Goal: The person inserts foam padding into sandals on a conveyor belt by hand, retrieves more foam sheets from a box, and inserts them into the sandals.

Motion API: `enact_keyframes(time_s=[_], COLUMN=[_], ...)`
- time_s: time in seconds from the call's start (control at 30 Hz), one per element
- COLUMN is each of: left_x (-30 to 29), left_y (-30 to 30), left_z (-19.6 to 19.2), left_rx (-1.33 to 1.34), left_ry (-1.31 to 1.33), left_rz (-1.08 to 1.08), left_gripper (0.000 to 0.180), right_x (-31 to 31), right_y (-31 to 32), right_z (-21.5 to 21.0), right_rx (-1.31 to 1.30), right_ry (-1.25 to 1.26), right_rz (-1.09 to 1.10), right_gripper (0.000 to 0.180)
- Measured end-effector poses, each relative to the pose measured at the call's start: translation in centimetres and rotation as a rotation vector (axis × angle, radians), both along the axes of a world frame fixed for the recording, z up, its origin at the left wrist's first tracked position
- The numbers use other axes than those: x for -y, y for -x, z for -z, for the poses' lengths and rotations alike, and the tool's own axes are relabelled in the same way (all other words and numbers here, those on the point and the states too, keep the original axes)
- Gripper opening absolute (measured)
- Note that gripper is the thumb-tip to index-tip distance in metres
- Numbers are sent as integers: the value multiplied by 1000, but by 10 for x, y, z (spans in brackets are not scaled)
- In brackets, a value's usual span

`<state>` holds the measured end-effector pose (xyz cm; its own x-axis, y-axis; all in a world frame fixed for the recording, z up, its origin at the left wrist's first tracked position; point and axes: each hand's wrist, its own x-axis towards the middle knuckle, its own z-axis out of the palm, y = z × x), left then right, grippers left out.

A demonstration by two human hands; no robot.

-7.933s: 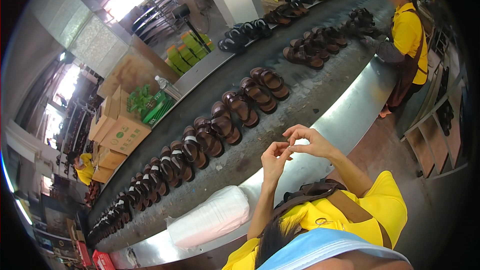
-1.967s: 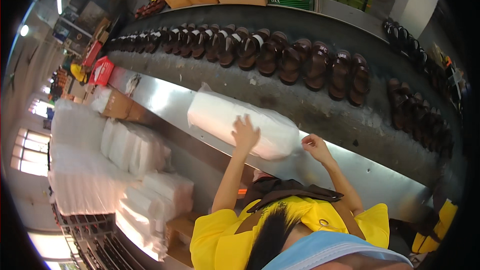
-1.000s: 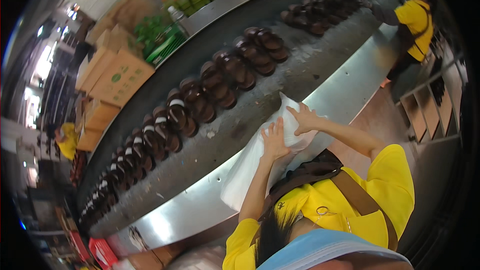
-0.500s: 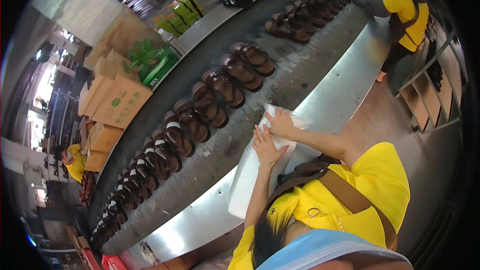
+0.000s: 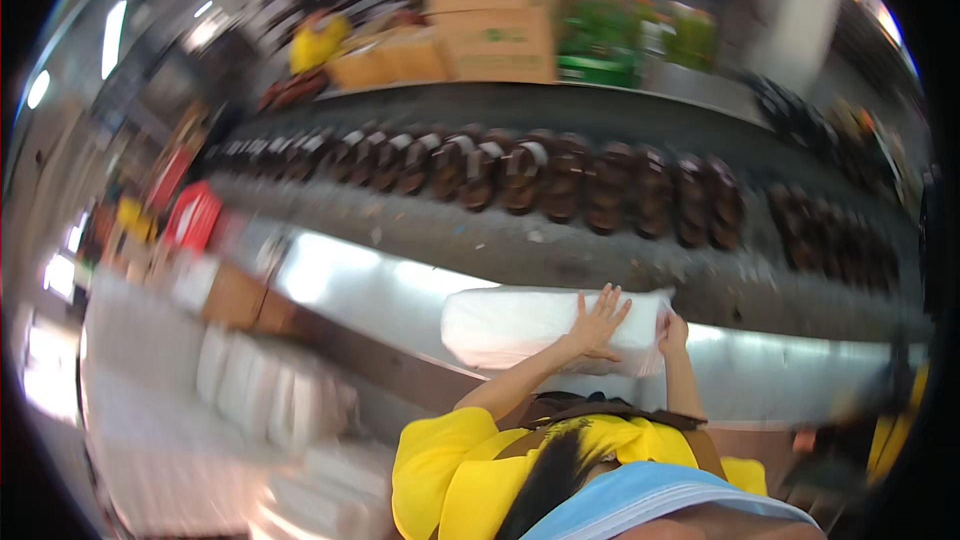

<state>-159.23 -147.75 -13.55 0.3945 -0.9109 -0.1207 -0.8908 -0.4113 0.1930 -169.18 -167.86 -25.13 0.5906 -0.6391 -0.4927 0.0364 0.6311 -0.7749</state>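
Observation:
A long white bundle in clear plastic wrap (image 5: 510, 328) lies on the metal ledge in front of me, partly over the edge of the dark belt. What is inside the wrap cannot be made out. My left hand (image 5: 598, 326) rests on top of it with fingers spread. At the bundle's right end, my right hand (image 5: 674, 333) has its fingers closed on the loose end of the plastic wrap (image 5: 655, 310). Beyond the bundle, a long row of brown strap sandals (image 5: 608, 190) stands on the belt; several have white pieces on their straps.
The dark belt (image 5: 430, 245) runs left to right behind the metal ledge (image 5: 340, 275). Cardboard boxes (image 5: 495, 30) and a green box (image 5: 598, 70) stand along its far side. White wrapped bundles (image 5: 270, 390) are piled at lower left, near a red crate (image 5: 192, 216).
My view has swung left, so the belt now runs across it. My right hand has gone from lying flat on the bundle to gripping its wrap end; the left still lies on top.

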Motion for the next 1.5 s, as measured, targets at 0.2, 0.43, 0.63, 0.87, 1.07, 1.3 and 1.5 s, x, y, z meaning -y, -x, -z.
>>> enact_keyframes(time_s=[0.2,0.43,0.63,0.87,1.07,1.3,1.5], left_x=[6,-12,2,-11,-4,6,-15], left_y=[18,29,34,3,20,40,49], left_z=[10,-5,-13,1,-9,-3,7], left_rx=[140,-33,-87,-93,-149,3,182], left_ry=[284,74,132,58,-2,37,66], left_rz=[-621,-774,-805,-809,-770,-820,-770], left_gripper=[106,99,85,79,103,109,106], right_x=[-78,15,21,-20,-35,-31,25], right_y=[-4,25,11,-18,-44,-31,-9], right_z=[-39,-24,-52,-109,-101,-139,-98], right_rx=[-237,-755,-212,-443,-622,-625,-547], right_ry=[807,788,-576,462,918,1077,1012], right_rz=[-533,-883,-344,-904,-1021,-1063,-1032], right_gripper=[17,25,22,89,104,119,119])
